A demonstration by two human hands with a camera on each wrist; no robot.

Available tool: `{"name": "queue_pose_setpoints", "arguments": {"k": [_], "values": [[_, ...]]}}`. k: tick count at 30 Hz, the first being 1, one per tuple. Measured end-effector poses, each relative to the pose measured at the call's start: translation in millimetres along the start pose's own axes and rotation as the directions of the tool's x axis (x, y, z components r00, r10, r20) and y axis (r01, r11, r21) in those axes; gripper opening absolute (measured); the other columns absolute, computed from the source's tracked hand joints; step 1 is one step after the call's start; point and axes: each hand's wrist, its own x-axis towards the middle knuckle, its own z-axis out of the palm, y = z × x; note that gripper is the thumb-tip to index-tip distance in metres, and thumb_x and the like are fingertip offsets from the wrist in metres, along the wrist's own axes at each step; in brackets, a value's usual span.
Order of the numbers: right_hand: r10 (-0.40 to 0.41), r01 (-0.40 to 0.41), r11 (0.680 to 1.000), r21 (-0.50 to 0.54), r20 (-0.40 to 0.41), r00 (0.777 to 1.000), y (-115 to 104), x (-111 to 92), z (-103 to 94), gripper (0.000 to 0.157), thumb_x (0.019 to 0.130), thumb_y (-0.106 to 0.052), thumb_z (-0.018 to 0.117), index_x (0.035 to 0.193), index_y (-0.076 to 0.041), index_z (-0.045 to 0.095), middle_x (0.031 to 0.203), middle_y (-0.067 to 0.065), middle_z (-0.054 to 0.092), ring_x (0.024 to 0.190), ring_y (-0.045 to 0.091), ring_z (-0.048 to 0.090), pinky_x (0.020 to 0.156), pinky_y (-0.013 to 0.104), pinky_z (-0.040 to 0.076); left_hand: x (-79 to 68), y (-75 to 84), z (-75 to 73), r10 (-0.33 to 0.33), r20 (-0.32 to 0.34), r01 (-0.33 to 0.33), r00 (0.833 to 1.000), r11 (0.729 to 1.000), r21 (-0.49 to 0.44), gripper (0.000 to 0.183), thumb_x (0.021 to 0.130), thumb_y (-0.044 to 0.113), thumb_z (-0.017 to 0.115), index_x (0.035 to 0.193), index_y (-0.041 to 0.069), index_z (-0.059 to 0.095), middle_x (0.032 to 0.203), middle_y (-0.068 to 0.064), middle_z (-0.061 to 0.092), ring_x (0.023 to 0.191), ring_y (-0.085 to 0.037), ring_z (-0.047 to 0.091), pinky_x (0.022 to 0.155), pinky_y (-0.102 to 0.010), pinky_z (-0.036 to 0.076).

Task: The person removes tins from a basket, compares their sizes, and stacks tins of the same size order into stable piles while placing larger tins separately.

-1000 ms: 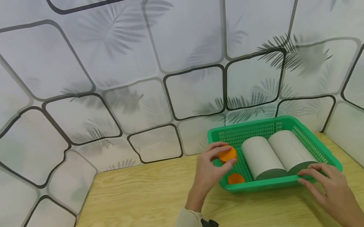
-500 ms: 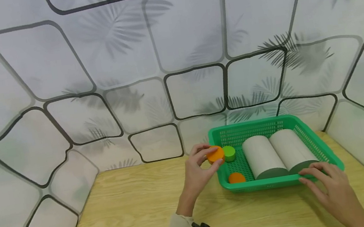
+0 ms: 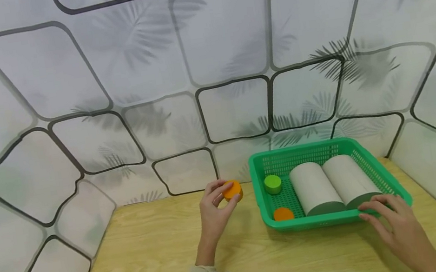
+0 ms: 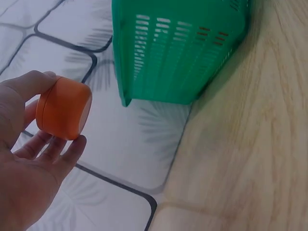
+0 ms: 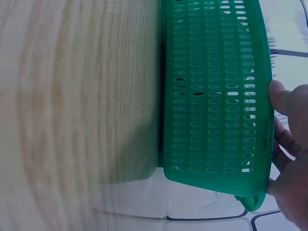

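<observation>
My left hand [image 3: 215, 211] pinches a small round orange jar [image 3: 232, 191] between thumb and fingers, in the air left of the green plastic basket [image 3: 315, 221]. In the left wrist view, the orange jar [image 4: 65, 108] shows a seam near one end and a paler flat face at the other. My right hand [image 3: 398, 226] grips the basket's front rim near its right corner; the right wrist view shows the thumb and fingertips at the rim [image 5: 270, 125]. Inside the basket, a green round jar [image 3: 273, 184] stands at the back left, and another orange round piece [image 3: 283, 214] is at the front left.
Two large pale cylinders with dark green ends, a left one [image 3: 316, 188] and a right one [image 3: 350, 179], lie side by side in the basket. The wooden table [image 3: 155, 253] meets a patterned wall covering [image 3: 235, 110] at the back and sides.
My left hand has lifted the orange jar out of the basket's left side and carried it leftward over the table. The green jar has come into sight. My right hand stays at the rim.
</observation>
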Motion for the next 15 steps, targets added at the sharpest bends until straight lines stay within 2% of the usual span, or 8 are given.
{"name": "queue_pose_setpoints", "arguments": {"k": [2, 4, 5, 7, 9, 11, 13, 15], "values": [[-0.006, 0.006, 1.000, 0.022, -0.001, 1.000, 0, 0, 0.9, 0.047, 0.101, -0.049, 0.059, 0.099, -0.005, 0.075, 0.103, 0.014, 0.062, 0.104, 0.022, 0.050, 0.114, 0.069, 0.025, -1.9, 0.2, -6.7, -0.009, -0.010, 0.009, 1.000, 1.000, 0.002, 0.029, 0.085, -0.013, 0.076, 0.113, -0.016, 0.070, 0.126, -0.035, 0.054, 0.118, -0.045, 0.057, 0.097, -0.056, 0.051], [-0.013, 0.012, 0.999, 0.032, 0.001, 1.000, 0, 0, 0.6, 0.047, 0.102, -0.049, 0.059, 0.099, -0.005, 0.075, 0.103, 0.013, 0.062, 0.105, 0.019, 0.049, 0.114, 0.070, 0.023, -2.7, -1.9, -11.5, -0.016, -0.020, 0.016, 1.000, 1.000, 0.002, 0.029, 0.085, -0.013, 0.076, 0.113, -0.016, 0.070, 0.127, -0.035, 0.054, 0.118, -0.046, 0.057, 0.097, -0.057, 0.051], [-0.015, 0.015, 0.999, 0.028, 0.001, 1.000, 1, 0, 0.0, 0.044, 0.101, -0.047, 0.060, 0.099, -0.005, 0.075, 0.103, 0.012, 0.062, 0.105, 0.017, 0.049, 0.117, 0.065, 0.023, -2.8, -3.5, -13.4, -0.021, -0.025, 0.021, 0.999, 1.000, -0.002, 0.029, 0.085, -0.013, 0.076, 0.113, -0.016, 0.070, 0.127, -0.035, 0.054, 0.118, -0.046, 0.057, 0.097, -0.057, 0.051], [-0.024, 0.024, 0.999, 0.024, 0.006, 1.000, 2, 1, -1.2, 0.031, 0.099, -0.036, 0.069, 0.099, -0.006, 0.075, 0.102, 0.010, 0.062, 0.104, 0.016, 0.049, 0.121, 0.047, 0.025, -3.2, -6.6, -17.2, -0.034, -0.037, 0.034, 0.999, 0.999, -0.003, 0.030, 0.084, -0.014, 0.076, 0.113, -0.016, 0.070, 0.127, -0.035, 0.054, 0.118, -0.046, 0.057, 0.097, -0.058, 0.051], [-0.036, 0.036, 0.999, 0.013, 0.010, 0.999, 2, 2, -2.0, 0.017, 0.093, -0.022, 0.076, 0.099, -0.006, 0.075, 0.102, 0.009, 0.062, 0.102, 0.015, 0.050, 0.118, 0.030, 0.025, -3.6, -10.0, -21.1, -0.045, -0.050, 0.045, 0.998, 0.999, -0.002, 0.031, 0.084, -0.014, 0.076, 0.113, -0.016, 0.070, 0.127, -0.034, 0.054, 0.118, -0.045, 0.057, 0.097, -0.059, 0.050], [-0.046, 0.045, 0.999, 0.009, 0.009, 0.999, 1, 3, -2.1, 0.013, 0.087, -0.012, 0.079, 0.098, -0.007, 0.075, 0.102, 0.008, 0.063, 0.101, 0.015, 0.050, 0.109, 0.018, 0.025, -4.1, -13.2, -24.7, -0.058, -0.060, 0.058, 0.997, 0.998, 0.007, 0.030, 0.084, -0.014, 0.076, 0.114, -0.016, 0.070, 0.127, -0.034, 0.055, 0.119, -0.045, 0.057, 0.097, -0.059, 0.050], [-0.046, 0.046, 0.999, 0.007, 0.009, 0.999, 0, 3, -1.9, 0.016, 0.083, -0.007, 0.081, 0.098, -0.007, 0.075, 0.101, 0.007, 0.063, 0.101, 0.014, 0.050, 0.105, 0.015, 0.025, -4.9, -16.1, -27.6, -0.069, -0.067, 0.070, 0.995, 0.997, 0.015, 0.030, 0.084, -0.014, 0.076, 0.113, -0.015, 0.071, 0.127, -0.033, 0.056, 0.118, -0.045, 0.057, 0.097, -0.060, 0.050], [-0.046, 0.046, 0.999, 0.008, 0.000, 0.999, -1, 3, -1.4, 0.014, 0.086, -0.012, 0.081, 0.097, -0.007, 0.075, 0.100, 0.008, 0.063, 0.101, 0.013, 0.049, 0.108, 0.016, 0.024, -6.0, -19.1, -30.0, -0.078, -0.069, 0.080, 0.995, 0.996, 0.034, 0.029, 0.085, -0.013, 0.076, 0.113, -0.015, 0.071, 0.125, -0.033, 0.056, 0.118, -0.045, 0.057, 0.097, -0.060, 0.050]]}}
